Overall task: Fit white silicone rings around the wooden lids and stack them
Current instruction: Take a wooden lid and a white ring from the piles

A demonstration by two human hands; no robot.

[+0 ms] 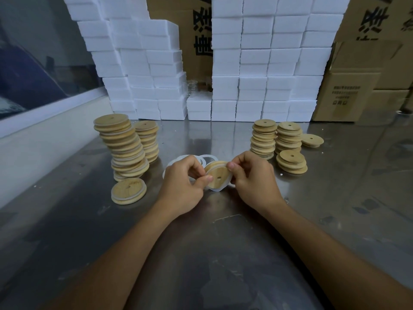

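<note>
Wooden and round, the lid [218,174] you are holding sits at the centre of the frame, tilted on edge above the steel table [223,242], its small hole facing you. A white silicone ring [216,189] is wrapping its lower rim, partly seated. Your left hand [182,186] is pinching the lid's left edge between thumb and curled fingers, and your right hand [251,177] is gripping the right edge, thumb pressing at the top of the rim. Just behind your left hand, loose white rings [204,158] are lying on the table.

To the left of centre, a tall leaning stack of ringed lids [124,145] is standing, with a shorter stack [148,140] just behind it and a low pile of lids [129,191] lying at its foot. To the right of centre, stacks of bare lids [277,140] are grouped together, a short stack [291,162] in front of them and a single lid [312,140] lying just beside them.

Across the upper part of the frame, white foam boxes [257,63] are piled in walls, with brown cardboard cartons [357,86] behind and at the upper right.
</note>
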